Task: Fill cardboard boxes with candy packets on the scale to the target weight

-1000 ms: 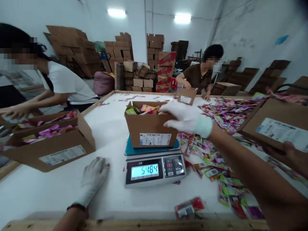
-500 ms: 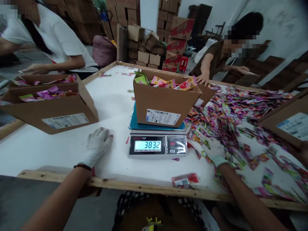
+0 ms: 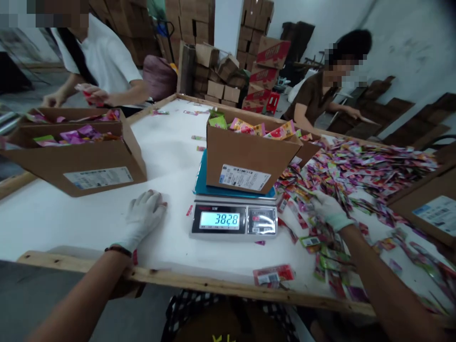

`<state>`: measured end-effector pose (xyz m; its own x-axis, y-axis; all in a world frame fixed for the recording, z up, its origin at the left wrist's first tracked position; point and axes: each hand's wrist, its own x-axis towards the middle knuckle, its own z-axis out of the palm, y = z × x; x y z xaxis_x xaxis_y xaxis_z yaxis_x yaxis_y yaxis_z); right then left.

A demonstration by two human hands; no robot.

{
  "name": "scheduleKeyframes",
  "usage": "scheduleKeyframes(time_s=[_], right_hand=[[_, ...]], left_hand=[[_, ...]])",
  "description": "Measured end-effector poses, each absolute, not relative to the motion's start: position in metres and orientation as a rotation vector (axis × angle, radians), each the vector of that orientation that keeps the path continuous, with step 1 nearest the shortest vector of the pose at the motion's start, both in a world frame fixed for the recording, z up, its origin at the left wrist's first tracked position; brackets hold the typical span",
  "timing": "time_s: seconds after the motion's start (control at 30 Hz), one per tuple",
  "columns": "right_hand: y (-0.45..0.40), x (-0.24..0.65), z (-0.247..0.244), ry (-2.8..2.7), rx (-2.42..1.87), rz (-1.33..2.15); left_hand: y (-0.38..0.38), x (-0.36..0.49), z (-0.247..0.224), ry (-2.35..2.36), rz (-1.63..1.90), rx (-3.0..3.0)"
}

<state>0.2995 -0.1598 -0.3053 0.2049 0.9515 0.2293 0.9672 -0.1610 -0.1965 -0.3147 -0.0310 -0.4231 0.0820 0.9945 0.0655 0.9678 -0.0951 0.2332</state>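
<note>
Head view: right hand (image 3: 328,209) seems to be gathering packets (image 3: 310,241), grip unclear; lifting calls for pinching; left hand (image 3: 145,214) rests loosely spread.

Pink, purple and green sachets (image 3: 370,164) lie heaped at right; an open, labelled brown carton (image 3: 249,152) holding more stands upright at centre.

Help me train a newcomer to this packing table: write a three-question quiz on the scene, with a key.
1. True or false: the gloved left hand is gripping the digital scale.
2. What stands on the scale's pan?
A) a red carton
B) an open cardboard box
C) a purple sack
3. Fill in the blank: the gloved right hand is among loose, colourful ____.

Key:
1. False; it rests on the white tabletop.
2. B
3. packets
</note>
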Motion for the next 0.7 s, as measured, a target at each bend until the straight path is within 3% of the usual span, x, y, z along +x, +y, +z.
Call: scheduleKeyframes(time_s=[0.23, 0.37, 0.5, 0.7], right_hand=[[-0.096, 0.210, -0.123, -1.807, -1.532, -0.262], [-0.061, 0.154, -0.082, -2.017, -1.372, -0.289], [-0.081, 0.168, -0.123, -1.724, -1.296, -0.308], [-0.156, 0.260, -0.294, -1.479, -1.867, -0.024]], left_hand=[[-0.025, -0.320, -0.424, 2.087, 0.372, 2.200], [-0.021, -0.326, -0.430, 2.104, 0.350, 2.191], [-0.024, -0.326, -0.430, 2.072, 0.397, 2.203], [-0.027, -0.321, -0.424, 1.980, 0.401, 2.189]])
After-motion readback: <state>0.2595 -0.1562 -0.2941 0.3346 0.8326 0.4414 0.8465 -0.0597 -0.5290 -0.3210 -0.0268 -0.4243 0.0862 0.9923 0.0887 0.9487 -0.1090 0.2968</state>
